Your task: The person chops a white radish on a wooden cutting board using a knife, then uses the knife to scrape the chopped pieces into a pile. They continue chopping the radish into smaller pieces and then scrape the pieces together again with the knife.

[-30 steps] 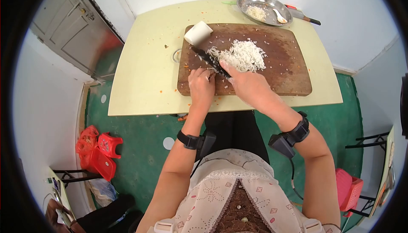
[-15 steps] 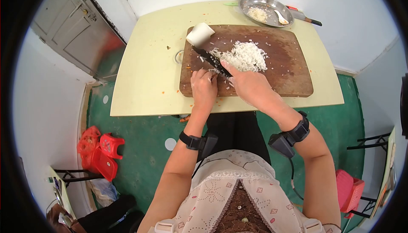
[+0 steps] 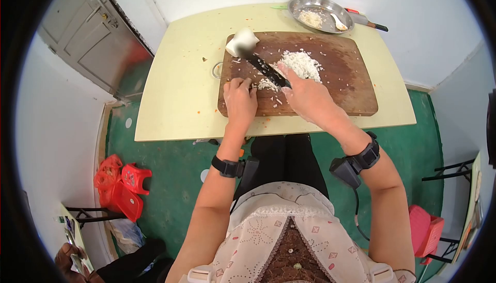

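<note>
A wooden cutting board (image 3: 341, 94) lies near the table's front edge with a pile of chopped white bits (image 3: 302, 65) on it. My right hand (image 3: 310, 98) is wrapped round the handle end of a black-bladed knife (image 3: 266, 69), whose blade points up and left above the board. My left hand (image 3: 240, 99) rests on the board's left part with fingers bent down; whatever is under the fingertips is hidden. Small chopped bits (image 3: 267, 84) lie between the hands. A thick white vegetable piece (image 3: 243, 41) sits at the board's upper left corner, partly behind the blurred blade tip.
On the pale yellow table (image 3: 181, 81), a metal plate (image 3: 330, 25) holds white bits and a white spoon (image 3: 339, 22). Another knife (image 3: 369, 22) lies beside it. A metal ring (image 3: 217, 69) shows at the board's left edge. Red stools (image 3: 135, 178) stand on the floor.
The knife has lifted off the bits near my left fingers and moved slightly right. My left hand has shifted a little left. The white piece has tilted or turned slightly.
</note>
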A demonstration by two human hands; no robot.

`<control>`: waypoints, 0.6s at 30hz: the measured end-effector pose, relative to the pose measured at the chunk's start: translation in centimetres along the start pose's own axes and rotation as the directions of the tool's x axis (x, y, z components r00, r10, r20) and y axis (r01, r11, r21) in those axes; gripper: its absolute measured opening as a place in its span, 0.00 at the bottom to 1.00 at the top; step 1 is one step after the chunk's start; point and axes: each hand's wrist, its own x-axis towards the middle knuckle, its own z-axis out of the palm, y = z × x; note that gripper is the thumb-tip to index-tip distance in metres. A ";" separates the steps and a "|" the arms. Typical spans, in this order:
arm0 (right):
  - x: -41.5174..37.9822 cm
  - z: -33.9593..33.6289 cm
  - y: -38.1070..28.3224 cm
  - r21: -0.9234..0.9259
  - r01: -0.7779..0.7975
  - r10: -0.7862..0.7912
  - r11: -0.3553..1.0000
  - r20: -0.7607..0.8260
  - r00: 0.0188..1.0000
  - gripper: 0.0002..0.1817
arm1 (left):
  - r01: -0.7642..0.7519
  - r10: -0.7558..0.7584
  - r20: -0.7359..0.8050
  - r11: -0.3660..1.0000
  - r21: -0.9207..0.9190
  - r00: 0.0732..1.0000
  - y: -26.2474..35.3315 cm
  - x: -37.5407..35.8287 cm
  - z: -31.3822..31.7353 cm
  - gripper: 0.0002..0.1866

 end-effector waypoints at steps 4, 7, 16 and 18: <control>-0.3 0.6 1.5 0.057 -0.005 0.005 0.998 -0.006 1.000 0.26 | -0.065 0.069 0.133 0.997 -0.039 0.989 -0.3 0.6 0.7 0.12; -0.5 1.1 2.3 0.066 0.035 -0.034 0.997 -0.010 0.999 0.25 | -0.026 0.041 0.110 0.990 -0.137 0.993 0.6 0.3 1.3 0.11; -0.5 1.8 0.9 -0.028 0.114 -0.113 0.993 0.036 0.993 0.25 | -0.075 0.067 -0.058 0.988 -0.134 0.996 0.3 -1.3 0.6 0.06; -0.2 2.5 1.5 -0.076 0.147 -0.144 0.986 0.039 0.989 0.25 | -0.122 0.114 -0.078 0.987 -0.109 0.990 0.3 -1.3 0.7 0.05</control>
